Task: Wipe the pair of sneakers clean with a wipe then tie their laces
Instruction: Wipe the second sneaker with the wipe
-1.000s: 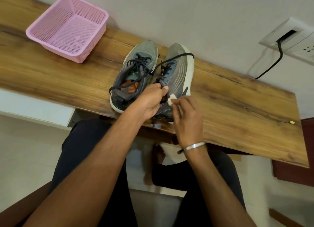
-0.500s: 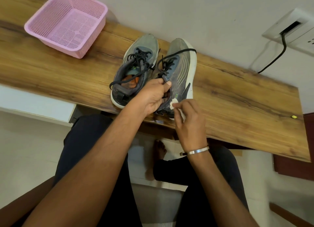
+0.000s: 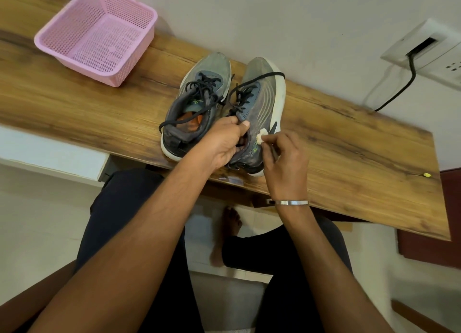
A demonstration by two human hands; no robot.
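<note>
Head view: two grey sneakers stand side by side on a wooden table [image 3: 349,143], toes pointing toward the wall [image 3: 274,20] and heels toward the person. The left sneaker [image 3: 197,100] sits upright with its black laces loose and an orange insole visible through the opening. The right sneaker [image 3: 262,103] touches or nearly touches the left one along its inner side; one black lace [image 3: 259,79] loops across its toe area toward the white sole edge. The left hand [image 3: 222,143] grasps the collar of the right sneaker, fingers curled over the rim of the opening and thumb on the outer side. The right hand [image 3: 284,158] pinches a small crumpled white wipe [image 3: 262,136] between thumb and fingertips and presses it against the outer side panel of the right sneaker, close to the heel and just above the sole. A metal bracelet [image 3: 291,203] circles the right wrist. A pink perforated basket [image 3: 97,33] stands on the table to the left, well apart from the sneakers. A small yellow object [image 3: 427,175] lies near the right end of the table. A white wall socket [image 3: 424,50] with a black cable [image 3: 399,90] is mounted on the wall at upper right. The person's dark trousers [image 3: 124,220] and a bare foot [image 3: 230,223] are visible below the table edge.
</note>
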